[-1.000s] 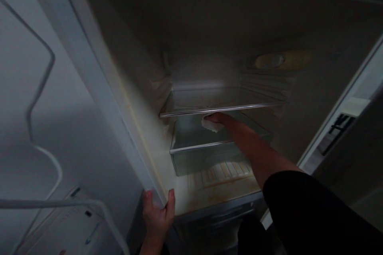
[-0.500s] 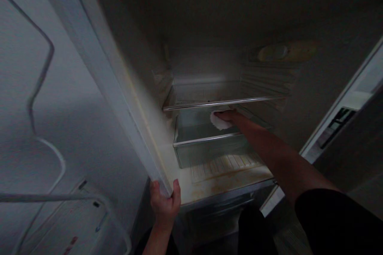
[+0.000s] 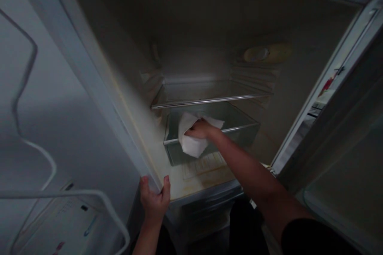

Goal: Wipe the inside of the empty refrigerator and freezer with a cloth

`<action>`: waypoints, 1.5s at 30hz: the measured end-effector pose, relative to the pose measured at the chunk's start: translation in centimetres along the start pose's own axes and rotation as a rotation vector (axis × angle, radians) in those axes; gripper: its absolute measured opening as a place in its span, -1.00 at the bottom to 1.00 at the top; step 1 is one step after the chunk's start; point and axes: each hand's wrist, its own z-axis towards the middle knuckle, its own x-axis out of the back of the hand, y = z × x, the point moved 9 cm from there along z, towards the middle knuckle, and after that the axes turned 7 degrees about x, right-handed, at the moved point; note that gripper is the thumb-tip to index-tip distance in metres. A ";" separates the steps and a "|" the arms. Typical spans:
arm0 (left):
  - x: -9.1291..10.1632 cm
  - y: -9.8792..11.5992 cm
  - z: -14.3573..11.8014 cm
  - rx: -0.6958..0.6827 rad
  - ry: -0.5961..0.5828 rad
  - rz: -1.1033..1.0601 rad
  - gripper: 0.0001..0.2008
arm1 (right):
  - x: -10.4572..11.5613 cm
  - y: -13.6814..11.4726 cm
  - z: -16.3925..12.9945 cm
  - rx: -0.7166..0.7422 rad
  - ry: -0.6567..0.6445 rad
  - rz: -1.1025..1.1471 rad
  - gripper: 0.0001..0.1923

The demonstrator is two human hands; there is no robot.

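Dim light fills the open refrigerator (image 3: pixel 185 63), whose pale left side wall (image 3: pixel 131 139) runs down toward the person and whose door (image 3: pixel 344 139) stands swung out on the right. Inside, a clear shelf (image 3: pixel 209 101) with a shiny front edge spans the compartment, and below it sits a clear drawer (image 3: pixel 242 128), above a ribbed, brown-stained floor (image 3: pixel 203 171). On the rear right wall is a yellowish lamp housing (image 3: pixel 266 53). Reaching in under the shelf, the right hand (image 3: pixel 200 128) has its grip clamped on a white cloth (image 3: pixel 194 147), which is draped over the drawer's front rim, part inside and part hanging down the outer face. Lower and to the left, the left hand (image 3: pixel 155 199) has its grip closed around the front edge of the side wall, thumb on the inner side and fingers on the outer. Farther left, a pale cord (image 3: pixel 25 71) bends down past the refrigerator, near a white panel (image 3: pixel 66 223) with small dark marks.
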 end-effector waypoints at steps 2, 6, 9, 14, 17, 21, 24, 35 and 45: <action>-0.1 0.0 0.0 -0.004 -0.006 0.001 -0.40 | 0.9 4.5 -2.1 -0.116 0.001 -0.008 -0.31; -0.3 -0.1 0.0 -0.007 -0.015 -0.014 -0.39 | 3.1 14.1 -7.7 -0.454 0.065 -0.013 -0.23; -0.3 -0.3 -0.1 -0.006 -0.008 -0.015 -0.38 | 4.2 18.8 -11.5 -0.646 0.138 -0.034 -0.21; -0.3 -0.2 -0.4 -0.025 -0.007 0.029 -0.41 | 3.9 20.0 -12.2 -0.631 0.161 -0.087 -0.22; -0.1 0.2 -0.4 -0.048 0.005 0.039 -0.44 | 3.6 20.1 -11.8 -0.617 0.152 -0.098 -0.21; -0.1 0.7 -0.4 -0.059 0.009 0.032 -0.47 | 3.9 20.0 -11.9 -0.579 0.164 -0.094 -0.23; -0.2 1.0 -0.3 -0.042 0.011 0.036 -0.49 | 3.8 18.9 -12.0 -0.621 0.154 -0.113 -0.24; -0.1 2.3 0.0 -0.097 0.058 0.012 -0.44 | -0.4 -2.0 -3.0 -0.129 0.151 -0.047 -0.11; 0.4 2.9 -0.1 -0.184 0.096 0.027 -0.37 | -1.7 -6.6 1.6 0.085 0.019 0.054 -0.30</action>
